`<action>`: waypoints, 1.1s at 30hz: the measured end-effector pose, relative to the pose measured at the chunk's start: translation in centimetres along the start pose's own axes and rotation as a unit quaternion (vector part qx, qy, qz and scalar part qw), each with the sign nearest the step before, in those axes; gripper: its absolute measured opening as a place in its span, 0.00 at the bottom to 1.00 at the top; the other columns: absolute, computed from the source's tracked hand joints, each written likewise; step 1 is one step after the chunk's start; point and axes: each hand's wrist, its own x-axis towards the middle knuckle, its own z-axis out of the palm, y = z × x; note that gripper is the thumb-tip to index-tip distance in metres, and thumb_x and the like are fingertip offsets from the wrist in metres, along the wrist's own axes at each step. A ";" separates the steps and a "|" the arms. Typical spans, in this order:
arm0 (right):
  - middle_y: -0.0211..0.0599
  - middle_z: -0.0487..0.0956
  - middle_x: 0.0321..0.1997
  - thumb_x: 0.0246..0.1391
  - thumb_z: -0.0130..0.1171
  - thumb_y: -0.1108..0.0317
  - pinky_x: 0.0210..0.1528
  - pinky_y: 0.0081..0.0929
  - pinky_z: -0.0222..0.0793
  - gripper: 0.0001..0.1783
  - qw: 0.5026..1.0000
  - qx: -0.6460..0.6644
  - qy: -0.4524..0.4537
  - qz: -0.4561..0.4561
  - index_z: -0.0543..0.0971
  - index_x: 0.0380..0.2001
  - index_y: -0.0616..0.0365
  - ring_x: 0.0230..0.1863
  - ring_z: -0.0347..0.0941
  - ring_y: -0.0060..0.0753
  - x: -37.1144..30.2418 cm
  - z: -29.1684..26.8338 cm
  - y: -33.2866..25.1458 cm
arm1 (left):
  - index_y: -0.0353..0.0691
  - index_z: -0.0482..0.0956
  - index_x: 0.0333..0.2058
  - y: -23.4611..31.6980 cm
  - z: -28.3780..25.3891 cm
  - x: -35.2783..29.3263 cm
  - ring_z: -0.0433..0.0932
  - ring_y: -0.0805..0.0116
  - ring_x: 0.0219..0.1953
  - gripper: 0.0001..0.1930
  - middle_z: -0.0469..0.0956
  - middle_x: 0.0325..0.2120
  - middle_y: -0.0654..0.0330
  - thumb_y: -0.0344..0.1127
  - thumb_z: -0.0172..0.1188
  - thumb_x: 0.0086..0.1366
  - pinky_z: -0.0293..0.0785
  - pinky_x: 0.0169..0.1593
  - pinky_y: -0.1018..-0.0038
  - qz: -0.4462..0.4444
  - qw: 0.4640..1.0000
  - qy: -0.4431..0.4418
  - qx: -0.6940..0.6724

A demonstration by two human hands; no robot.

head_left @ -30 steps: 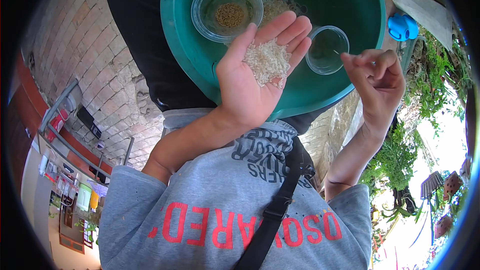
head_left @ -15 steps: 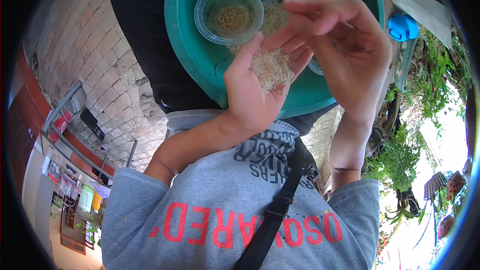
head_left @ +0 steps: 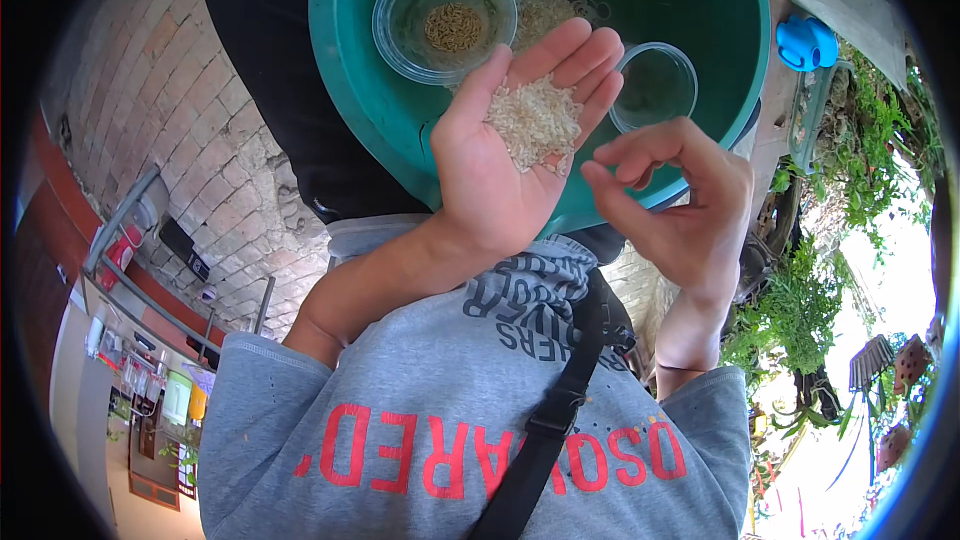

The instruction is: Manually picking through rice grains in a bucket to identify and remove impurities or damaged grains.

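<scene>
left grip (head_left: 492,178) lies uncurled, palm up; right grip (head_left: 680,195) curls near it, whether pinching anything i cannot tell. beneath, a green tub (head_left: 700,0) holds a clear bowl (head_left: 402,25) and a smaller clear cup (head_left: 655,90). white rice (head_left: 535,122) is heaped on the left grip; brown grains (head_left: 453,28) lie in the bowl.

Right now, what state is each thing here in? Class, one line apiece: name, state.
Left hand: open, palm up
Pale grains: loose, heaped on that palm
Right hand: fingers curled, any pinch unclear
Larger clear bowl: uncovered, holding brown grains
Smaller clear bowl: uncovered, contents unclear
Green basin: uncovered, holding both bowls
Black strap: across the shirt
</scene>
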 end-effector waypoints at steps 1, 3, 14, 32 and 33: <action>0.32 0.85 0.29 0.44 0.75 0.78 0.32 0.16 0.74 0.12 1.000 0.001 0.000 0.000 0.79 0.27 0.60 0.28 0.79 0.19 -0.1 0.2 0.0 | 0.32 0.70 0.64 0.0 -0.1 0.0 0.64 0.54 0.71 0.27 0.71 0.65 0.48 0.45 0.35 0.80 0.57 0.77 0.61 0.000 1.000 0.001 0.001; 0.33 0.86 0.29 0.44 0.75 0.78 0.32 0.17 0.74 0.13 1.000 -0.007 0.011 -0.016 0.77 0.26 0.60 0.28 0.79 0.19 -0.4 0.4 0.0 | 0.33 0.70 0.64 -0.1 -0.2 0.1 0.63 0.54 0.72 0.27 0.71 0.65 0.48 0.45 0.35 0.80 0.55 0.77 0.61 0.004 1.000 -0.012 0.002; 0.34 0.87 0.32 0.45 0.75 0.78 0.30 0.19 0.75 0.12 0.995 0.041 0.066 -0.066 0.78 0.26 0.59 0.28 0.79 0.20 0.1 1.8 -0.4 | 0.34 0.70 0.65 -0.3 0.3 -0.2 0.64 0.53 0.71 0.27 0.71 0.65 0.48 0.45 0.33 0.80 0.55 0.77 0.60 0.007 1.000 -0.003 0.029; 0.37 0.85 0.34 0.49 0.73 0.80 0.37 0.20 0.78 0.14 0.996 0.072 0.042 -0.030 0.75 0.26 0.58 0.35 0.82 0.22 1.5 3.1 -0.7 | 0.36 0.68 0.66 0.1 0.7 -0.7 0.62 0.54 0.73 0.29 0.70 0.66 0.50 0.47 0.31 0.79 0.54 0.76 0.58 -0.009 0.998 0.019 0.064; 0.45 0.87 0.39 0.50 0.73 0.83 0.43 0.21 0.80 0.17 0.991 0.124 0.040 -0.036 0.71 0.27 0.59 0.39 0.83 0.24 1.4 3.0 -0.4 | 0.36 0.69 0.66 0.1 0.6 -0.6 0.62 0.54 0.72 0.28 0.70 0.66 0.50 0.47 0.32 0.79 0.54 0.76 0.58 -0.002 0.998 0.012 0.067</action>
